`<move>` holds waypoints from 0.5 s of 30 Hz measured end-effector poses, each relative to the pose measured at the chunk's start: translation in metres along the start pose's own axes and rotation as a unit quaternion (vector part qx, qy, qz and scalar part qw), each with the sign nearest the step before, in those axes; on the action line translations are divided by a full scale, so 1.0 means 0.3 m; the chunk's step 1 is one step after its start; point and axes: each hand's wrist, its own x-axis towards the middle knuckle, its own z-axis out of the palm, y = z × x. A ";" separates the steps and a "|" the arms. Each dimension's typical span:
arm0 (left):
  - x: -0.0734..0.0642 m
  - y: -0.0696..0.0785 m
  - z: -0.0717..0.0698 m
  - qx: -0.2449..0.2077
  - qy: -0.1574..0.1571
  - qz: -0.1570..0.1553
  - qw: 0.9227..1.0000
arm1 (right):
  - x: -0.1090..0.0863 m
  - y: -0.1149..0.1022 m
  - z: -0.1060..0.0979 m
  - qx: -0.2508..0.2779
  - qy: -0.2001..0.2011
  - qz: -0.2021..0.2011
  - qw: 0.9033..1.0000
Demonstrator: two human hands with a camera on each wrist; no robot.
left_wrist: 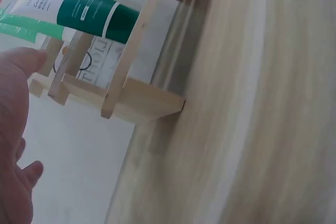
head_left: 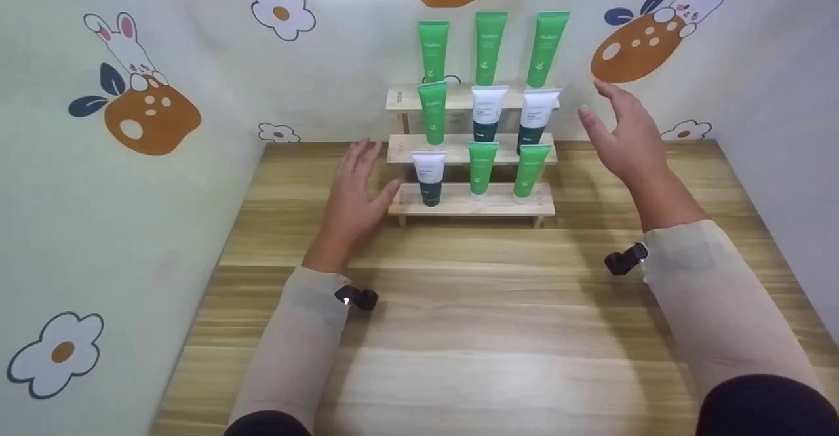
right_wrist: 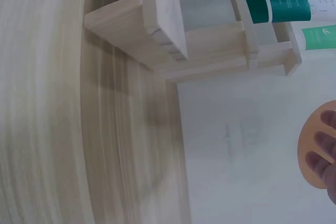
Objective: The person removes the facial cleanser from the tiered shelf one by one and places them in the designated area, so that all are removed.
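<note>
A three-step wooden stand (head_left: 452, 208) holds several squeeze tubes standing upright on their caps. The top step carries three green tubes (head_left: 490, 49). On the middle step, a green tube (head_left: 432, 113) stands left of two white tubes with dark green lower parts (head_left: 488, 113). Along the front step are a white and dark green tube (head_left: 429, 172) and two green tubes (head_left: 483, 168). My left hand (head_left: 357, 200) is held beside the stand's left end, fingers extended and thumb toward the front step. Beyond the right end, my right hand (head_left: 626, 134) hovers with fingers extended. Neither hand holds anything.
The stand sits at the back of a wood-grain table (head_left: 446, 331). Behind it and along the left runs a pale covering (head_left: 216, 49) printed with rabbits, oranges and flowers. A plain pale wall (head_left: 780, 95) borders the right. Small black cameras (head_left: 626, 259) are worn on both wrists.
</note>
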 end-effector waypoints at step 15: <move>-0.045 -0.039 0.089 -0.286 -0.051 -0.103 0.951 | 0.061 -0.107 -0.042 0.261 0.070 0.005 0.963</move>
